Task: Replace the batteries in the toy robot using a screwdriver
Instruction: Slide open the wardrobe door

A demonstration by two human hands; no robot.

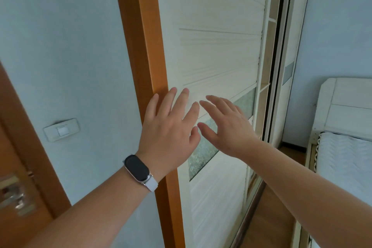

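Cream sliding wardrobe door (217,50) fills centre, orange wood frame (147,46) on its left, pale blue wall (66,46) beyond. White bed (342,147) at right edge. Your left hand (169,129), fitness band (137,169) on wrist, fingers spread, grip empty. Your right hand (225,127) likewise splayed, empty, thumb just beside left's. Whether either touches door, cannot tell. Light switch (61,130) on wall. Toy robot, screwdriver out of view.

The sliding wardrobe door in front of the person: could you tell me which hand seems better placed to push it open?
Probably the left hand: it lies nearer the wardrobe door's edge by the orange frame. The right hand hovers mid-panel, over the frosted strip. Both are open and empty.
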